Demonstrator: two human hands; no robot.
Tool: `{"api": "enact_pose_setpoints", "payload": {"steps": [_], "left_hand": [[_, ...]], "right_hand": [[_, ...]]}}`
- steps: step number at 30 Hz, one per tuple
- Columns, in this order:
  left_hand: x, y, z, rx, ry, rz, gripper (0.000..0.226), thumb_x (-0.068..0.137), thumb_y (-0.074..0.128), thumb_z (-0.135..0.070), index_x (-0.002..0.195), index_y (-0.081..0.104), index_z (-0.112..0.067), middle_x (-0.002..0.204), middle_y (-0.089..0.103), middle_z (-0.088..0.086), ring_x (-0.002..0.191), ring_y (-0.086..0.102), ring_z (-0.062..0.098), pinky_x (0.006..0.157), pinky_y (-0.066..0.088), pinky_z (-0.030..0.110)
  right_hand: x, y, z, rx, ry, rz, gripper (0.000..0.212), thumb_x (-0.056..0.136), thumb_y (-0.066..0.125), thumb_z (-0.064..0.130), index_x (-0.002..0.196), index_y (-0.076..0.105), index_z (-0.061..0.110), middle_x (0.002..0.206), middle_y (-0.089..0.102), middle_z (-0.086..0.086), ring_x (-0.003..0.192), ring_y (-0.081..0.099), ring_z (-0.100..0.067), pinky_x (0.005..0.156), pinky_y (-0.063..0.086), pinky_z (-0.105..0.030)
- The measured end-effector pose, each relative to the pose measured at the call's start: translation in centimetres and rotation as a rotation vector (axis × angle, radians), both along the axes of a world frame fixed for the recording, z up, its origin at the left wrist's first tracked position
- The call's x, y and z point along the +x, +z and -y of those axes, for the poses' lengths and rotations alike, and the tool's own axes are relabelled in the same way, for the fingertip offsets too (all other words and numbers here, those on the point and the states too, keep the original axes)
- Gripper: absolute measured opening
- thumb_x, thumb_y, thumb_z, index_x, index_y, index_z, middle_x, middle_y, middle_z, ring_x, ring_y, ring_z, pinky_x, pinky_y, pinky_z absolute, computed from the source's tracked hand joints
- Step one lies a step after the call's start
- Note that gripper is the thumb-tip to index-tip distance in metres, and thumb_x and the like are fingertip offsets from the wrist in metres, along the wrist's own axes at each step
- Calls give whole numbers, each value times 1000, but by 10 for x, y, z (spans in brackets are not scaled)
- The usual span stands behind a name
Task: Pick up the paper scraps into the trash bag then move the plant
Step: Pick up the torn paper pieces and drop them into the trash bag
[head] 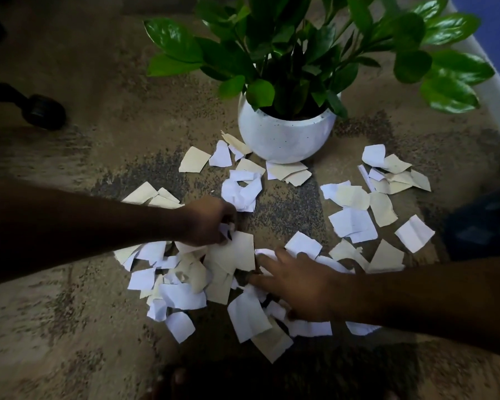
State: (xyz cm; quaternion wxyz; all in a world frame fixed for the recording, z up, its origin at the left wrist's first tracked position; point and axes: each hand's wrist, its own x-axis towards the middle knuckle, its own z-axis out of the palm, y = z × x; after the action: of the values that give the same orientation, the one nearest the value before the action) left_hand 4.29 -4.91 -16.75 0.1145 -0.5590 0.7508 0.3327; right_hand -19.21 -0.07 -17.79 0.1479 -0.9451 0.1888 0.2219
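My left hand (211,222) pinches paper scraps (231,255); my right hand (295,280) lies flat, fingers spread, on the pile just this side of the plant (286,131), nearer the loose ones.

Carpeted floor (78,174): torn paper scraps (182,287), white and cream, scattered before a potted plant (286,53) in a white round pot (283,137). Left hand (211,220) pinches scraps. Right hand (298,281) rests spread on scraps. Chair caster (44,111), far left.
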Motion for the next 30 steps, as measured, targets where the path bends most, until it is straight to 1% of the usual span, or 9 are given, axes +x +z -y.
{"api": "enact_pose_setpoints", "payload": {"steps": [4, 6, 8, 13, 18, 22, 25, 28, 30], "left_hand": [[-6, 7, 4, 20, -17, -30, 33, 77, 76, -21, 108, 65, -19, 100, 63, -7, 94, 56, 12, 73, 35, 20], [-10, 12, 7, 66, -25, -64, 36, 74, 79, -20, 108, 66, -22, 100, 63, -9, 94, 57, 11, 75, 38, 21], [-12, 16, 10, 133, -57, -71, 42, 72, 81, -19, 110, 64, -24, 98, 60, -12, 93, 56, 9, 74, 40, 21], [-8, 18, 7, 74, -367, 168, 58, 74, 72, -18, 129, 55, -24, 124, 58, 3, 112, 53, 22, 88, 43, 26], [0, 23, 9, 71, -388, 303, 53, 77, 65, -15, 128, 58, -30, 124, 64, 0, 110, 57, 19, 92, 50, 34], [-1, 36, 24, 65, -337, 378, 55, 77, 73, -30, 129, 58, -31, 126, 63, -1, 114, 56, 21, 95, 45, 33], [-1, 41, 34, 29, -323, 409, 57, 74, 75, -42, 128, 58, -30, 125, 63, -2, 119, 53, 22, 100, 37, 40], [-2, 49, 39, 43, -272, 324, 53, 78, 75, -40, 127, 59, -27, 126, 61, -2, 113, 51, 18, 94, 38, 34], [-6, 52, 40, 76, -237, 223, 53, 80, 75, -31, 130, 57, -23, 128, 58, -2, 103, 45, 11, 86, 35, 25]], "right_hand": [[-9, -1, 12, 70, -22, 80, 56, 88, 57, 13, 141, 41, 17, 134, 45, -13, 119, 40, -31, 89, 37, -37], [-16, 0, 19, 195, -106, 87, 46, 91, 56, 17, 136, 50, 11, 133, 50, -15, 120, 44, -29, 93, 31, -30], [-24, -1, 26, 329, -240, 133, 42, 87, 55, 23, 122, 61, 2, 121, 59, -22, 110, 54, -32, 97, 40, -36], [-33, 9, 45, 331, -436, 263, 37, 78, 65, -2, 114, 67, 5, 109, 64, -16, 96, 58, -19, 85, 41, -23], [-38, 14, 64, 263, -512, 263, 31, 80, 68, 0, 110, 70, 7, 107, 67, -12, 88, 55, -16, 69, 28, -1], [-45, 15, 69, 282, -540, 254, 23, 81, 70, 5, 104, 71, 9, 102, 70, -9, 86, 60, -17, 68, 30, 0], [-51, 26, 77, 276, -501, 241, 9, 80, 71, 9, 89, 72, 10, 87, 71, -7, 75, 61, -18, 65, 38, -17], [-61, 41, 89, 322, -319, 57, 2, 81, 72, 13, 80, 70, 12, 73, 63, -4, 61, 52, -10, 65, 41, -27], [-71, 45, 91, 328, -271, -100, 8, 81, 72, 15, 87, 71, 9, 82, 66, -7, 70, 55, -15, 73, 43, -30]]}}
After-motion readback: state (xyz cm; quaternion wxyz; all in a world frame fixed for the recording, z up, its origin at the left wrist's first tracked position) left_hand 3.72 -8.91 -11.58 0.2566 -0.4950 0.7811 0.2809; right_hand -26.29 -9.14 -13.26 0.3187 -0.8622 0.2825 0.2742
